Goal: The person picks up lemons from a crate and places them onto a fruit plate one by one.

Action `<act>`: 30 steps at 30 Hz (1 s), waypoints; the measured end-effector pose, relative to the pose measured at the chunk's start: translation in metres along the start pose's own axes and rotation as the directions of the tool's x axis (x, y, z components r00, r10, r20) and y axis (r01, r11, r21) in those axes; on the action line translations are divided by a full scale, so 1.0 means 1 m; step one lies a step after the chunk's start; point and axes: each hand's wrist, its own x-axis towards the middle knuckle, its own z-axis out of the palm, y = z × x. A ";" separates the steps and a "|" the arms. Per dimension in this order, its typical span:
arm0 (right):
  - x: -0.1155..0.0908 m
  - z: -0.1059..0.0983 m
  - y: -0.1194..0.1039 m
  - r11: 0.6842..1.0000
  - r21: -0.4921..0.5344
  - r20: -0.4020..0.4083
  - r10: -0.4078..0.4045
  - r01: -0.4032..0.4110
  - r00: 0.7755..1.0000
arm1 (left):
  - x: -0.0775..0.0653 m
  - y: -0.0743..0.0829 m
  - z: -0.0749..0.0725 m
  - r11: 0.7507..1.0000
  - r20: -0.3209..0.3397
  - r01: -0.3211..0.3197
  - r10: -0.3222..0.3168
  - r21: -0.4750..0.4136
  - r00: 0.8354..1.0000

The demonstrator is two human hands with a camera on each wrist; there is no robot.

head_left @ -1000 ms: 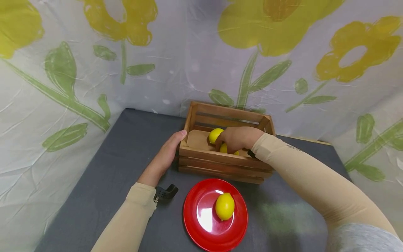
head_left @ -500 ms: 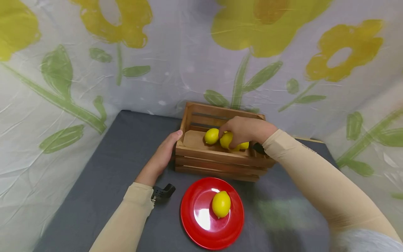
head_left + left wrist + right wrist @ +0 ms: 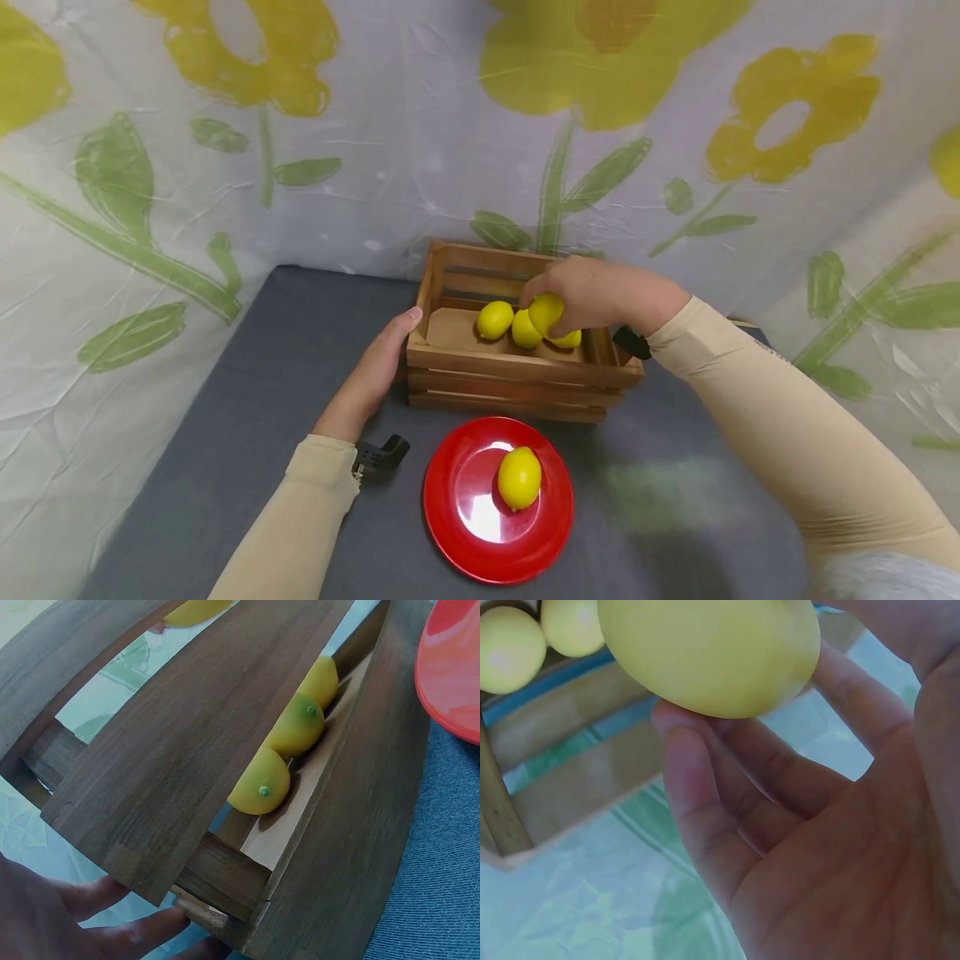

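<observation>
My right hand [image 3: 600, 292] grips a lemon [image 3: 546, 313] above the inside of a slatted wooden crate [image 3: 510, 363]. In the right wrist view this lemon [image 3: 712, 656] is large, with fingers curled beneath it. Three more lemons lie in the crate: a left one [image 3: 495, 320], a middle one [image 3: 527, 331] and a right one [image 3: 567, 340], partly covered by my right hand. My left hand [image 3: 377, 358] rests against the crate's left end with extended fingers. The left wrist view shows its fingers [image 3: 142, 934] at the crate's corner.
In front of the crate stands a red plate [image 3: 543, 533] bearing one lemon [image 3: 519, 479]. All of it is on a dark grey table [image 3: 217, 417]. Behind the crate hangs a pale sheet [image 3: 412, 150] printed with yellow flowers.
My right hand has risen from among the lemons, lifting one and uncovering others. The left hand stays against the crate. The whole scene has shifted slightly left in the head view.
</observation>
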 end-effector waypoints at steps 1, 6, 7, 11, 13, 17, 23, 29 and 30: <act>-0.002 -0.002 -0.002 1.000 -0.004 -0.006 -0.001 0.001 1.000 | 0.000 0.000 -0.001 1.000 -0.001 0.001 -0.001 -0.002 1.000; -0.011 -0.014 -0.015 0.999 -0.032 -0.039 -0.011 0.010 0.999 | 0.000 0.001 -0.002 1.000 0.000 -0.012 0.012 -0.002 1.000; -0.013 -0.016 -0.019 0.999 -0.038 -0.044 -0.014 0.012 0.999 | 0.000 0.001 -0.002 1.000 0.000 -0.013 0.013 -0.001 1.000; -0.022 -0.020 -0.040 0.998 -0.060 -0.049 -0.032 0.029 0.998 | 0.000 0.001 -0.002 1.000 -0.003 -0.018 0.018 -0.002 1.000; -0.026 -0.021 -0.051 0.996 -0.073 -0.052 -0.060 0.056 0.997 | 0.001 0.001 -0.002 1.000 -0.006 -0.017 0.017 -0.002 1.000; -0.032 -0.020 -0.070 0.989 -0.086 -0.055 -0.122 0.117 0.991 | 0.002 0.001 -0.003 1.000 -0.012 -0.011 0.011 -0.005 1.000; -0.038 -0.016 -0.091 0.980 -0.121 -0.039 -0.166 0.161 0.985 | 0.004 0.000 -0.003 1.000 -0.003 -0.013 0.013 -0.017 1.000; -0.040 -0.007 -0.104 0.968 -0.139 -0.010 -0.213 0.209 0.977 | 0.005 0.003 -0.002 0.999 -0.006 -0.011 0.011 -0.038 1.000; -0.039 -0.005 -0.106 0.966 -0.144 -0.006 -0.217 0.214 0.976 | 0.005 0.003 -0.001 0.999 -0.008 -0.012 0.012 -0.039 1.000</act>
